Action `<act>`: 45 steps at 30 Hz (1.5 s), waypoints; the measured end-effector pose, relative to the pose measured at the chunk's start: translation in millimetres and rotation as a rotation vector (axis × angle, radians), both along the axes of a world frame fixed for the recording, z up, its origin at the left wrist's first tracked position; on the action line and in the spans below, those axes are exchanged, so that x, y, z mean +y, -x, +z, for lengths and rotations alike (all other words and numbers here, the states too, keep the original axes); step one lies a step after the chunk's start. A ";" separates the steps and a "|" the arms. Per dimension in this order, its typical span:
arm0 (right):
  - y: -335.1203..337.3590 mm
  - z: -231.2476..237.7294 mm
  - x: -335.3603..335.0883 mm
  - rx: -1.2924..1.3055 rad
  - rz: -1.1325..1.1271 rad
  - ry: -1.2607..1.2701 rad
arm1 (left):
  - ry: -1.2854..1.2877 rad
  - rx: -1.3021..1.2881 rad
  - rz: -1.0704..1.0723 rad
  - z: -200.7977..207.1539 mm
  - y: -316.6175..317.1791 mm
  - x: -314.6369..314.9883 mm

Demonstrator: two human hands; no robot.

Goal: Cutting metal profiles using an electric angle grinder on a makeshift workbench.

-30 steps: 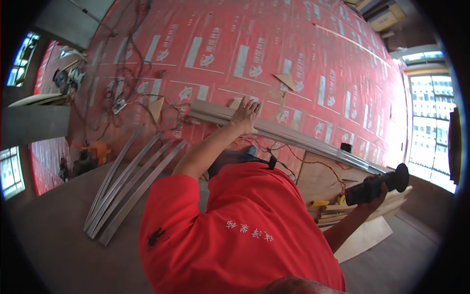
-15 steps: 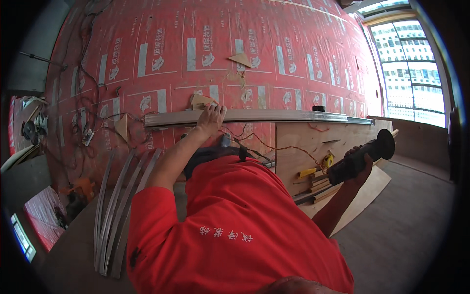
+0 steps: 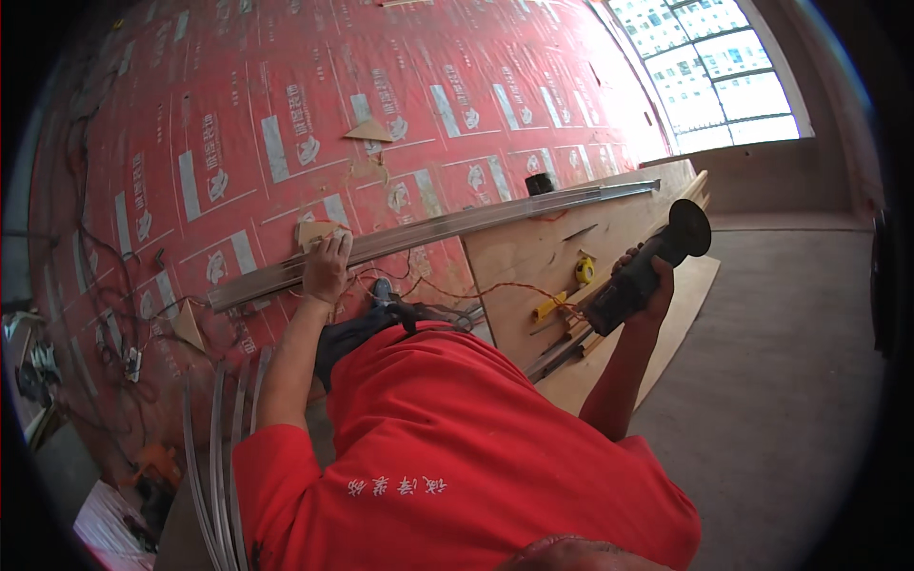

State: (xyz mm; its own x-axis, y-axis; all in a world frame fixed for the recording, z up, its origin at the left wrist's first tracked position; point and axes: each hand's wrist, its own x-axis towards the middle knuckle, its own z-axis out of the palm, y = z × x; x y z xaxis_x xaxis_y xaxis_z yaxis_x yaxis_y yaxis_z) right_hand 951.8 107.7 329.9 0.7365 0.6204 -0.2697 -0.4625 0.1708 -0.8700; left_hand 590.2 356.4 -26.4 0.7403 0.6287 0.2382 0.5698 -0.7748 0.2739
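A long bundle of thin metal channels [image 3: 419, 233] runs across in front of me, rising toward the far right. My left hand [image 3: 326, 271] is closed over it near its left end, fingers curled across the far edge. At the right, my right hand [image 3: 657, 295] grips the dark body of an angle grinder [image 3: 619, 297]. Its round black disc [image 3: 689, 228] points up and away, apart from the channels. An orange twisted cord [image 3: 495, 285] runs near the grinder's rear end. A small wooden offcut [image 3: 314, 233] lies just beyond my left fingers.
A plywood sheet [image 3: 514, 262] lies under the channels' right part, bearing a yellow tape measure [image 3: 584, 270] and wood strips. A black round object [image 3: 539, 184] stands beyond the channels. Curved metal strips [image 3: 217, 457] lie at lower left. Red printed sheeting [image 3: 238, 114] covers the floor.
My view has turned and shifted, so the channels now slant and the scene sits further left. Both hands keep their holds on the channels and the grinder.
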 end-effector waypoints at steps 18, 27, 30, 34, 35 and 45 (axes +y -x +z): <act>-9.8 -12.9 28.6 0.141 0.294 0.024 | 0.076 -0.441 0.371 37.3 36.5 -29.8; 11.6 -9.4 78.5 0.002 0.493 0.080 | 0.099 -0.795 1.296 -5.8 171.3 1.1; 22.9 -1.4 94.1 -0.044 0.503 0.084 | 0.386 -0.854 1.278 -13.5 173.4 2.3; 41.7 8.2 113.5 0.015 0.566 0.062 | 0.489 -0.990 1.288 -16.0 174.3 4.3; 45.6 9.3 117.2 0.053 0.571 0.068 | 0.492 -0.993 1.287 -17.6 175.4 4.2; 68.4 4.6 113.9 -0.221 0.340 0.102 | 0.579 -0.919 1.097 9.9 187.2 12.4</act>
